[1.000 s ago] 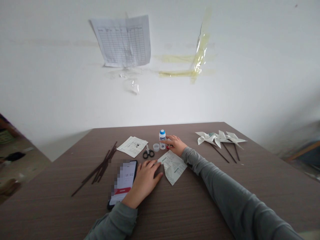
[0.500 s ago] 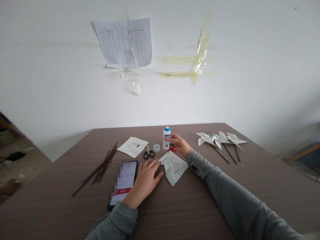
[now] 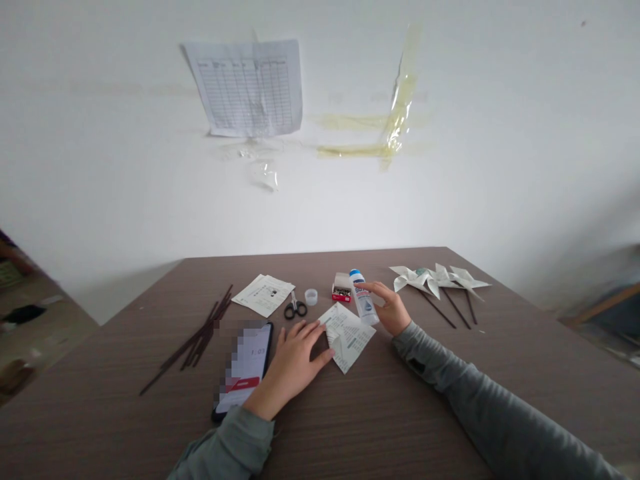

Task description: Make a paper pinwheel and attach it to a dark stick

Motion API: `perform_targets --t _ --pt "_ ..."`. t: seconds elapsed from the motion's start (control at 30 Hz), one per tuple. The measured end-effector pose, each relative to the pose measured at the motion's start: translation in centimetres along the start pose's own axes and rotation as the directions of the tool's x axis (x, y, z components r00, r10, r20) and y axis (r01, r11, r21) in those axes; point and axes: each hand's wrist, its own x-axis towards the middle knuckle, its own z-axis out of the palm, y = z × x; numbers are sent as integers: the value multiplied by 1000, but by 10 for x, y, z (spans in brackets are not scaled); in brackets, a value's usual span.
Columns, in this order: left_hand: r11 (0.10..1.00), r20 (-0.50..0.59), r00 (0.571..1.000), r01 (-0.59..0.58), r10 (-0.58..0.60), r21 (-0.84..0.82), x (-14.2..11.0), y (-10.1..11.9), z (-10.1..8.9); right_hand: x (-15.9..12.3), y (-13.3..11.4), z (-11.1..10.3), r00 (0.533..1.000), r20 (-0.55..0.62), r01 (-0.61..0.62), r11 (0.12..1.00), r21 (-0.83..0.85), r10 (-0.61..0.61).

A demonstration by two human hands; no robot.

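My right hand [image 3: 387,308] grips a white bottle with a blue cap [image 3: 363,298], probably glue, which tilts just above a corner of a folded printed paper sheet [image 3: 349,338]. My left hand [image 3: 300,365] lies flat with fingers apart, its fingertips on that sheet's left edge. Beside my left hand is a smartphone [image 3: 243,370] with a blurred screen. Farther up sit black-handled scissors [image 3: 295,309], a small clear cap [image 3: 311,297] and a small open red box of metal fasteners [image 3: 342,290].
A brown wood-grain table [image 3: 380,413] holds a bundle of dark sticks [image 3: 197,340], a printed paper sheet [image 3: 263,295] and several white paper pinwheels on dark sticks [image 3: 433,280]. Its far edge meets a white wall with a taped grid sheet [image 3: 247,87].
My right hand has picked up the upright bottle and moved right, tilting it. The small red box now shows where my hand was. My left hand has barely moved.
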Motion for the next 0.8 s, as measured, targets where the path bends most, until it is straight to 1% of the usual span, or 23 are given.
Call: perform_targets --t 0.07,0.2,0.27,0.33,0.4,0.47,0.53,0.63,0.8 --pt "1000 15 1000 13 -13 0 -1 4 -5 -6 -1 0 1000 -14 -16 1000 7 16" --pt "999 115 993 36 -34 -18 -2 11 -18 -12 -2 3 998 -67 -10 997 71 15" --pt "998 148 988 46 -41 -31 -2 14 -23 -12 -2 4 996 -91 -4 996 87 12" --pt "998 148 988 55 -50 -34 -3 16 -26 -13 -2 7 995 -98 -16 998 65 22" --pt "998 126 991 57 -53 -30 -3 16 -25 -13 0 10 995 -93 -31 999 16 32" --pt "998 109 993 52 -49 -22 -3 16 -24 -15 1 13 996 -78 -37 999 -40 34" --pt "999 114 993 42 -40 -16 -3 16 -22 -16 1 18 998 -59 -34 996 -85 29" --pt "999 123 992 37 -36 -9 -4 19 -23 -18 -3 23 999 -37 -22 991 -134 18" --pt "997 105 992 74 -71 -19 -5 28 -28 -17 -12 28 999 39 5 976 -216 3"
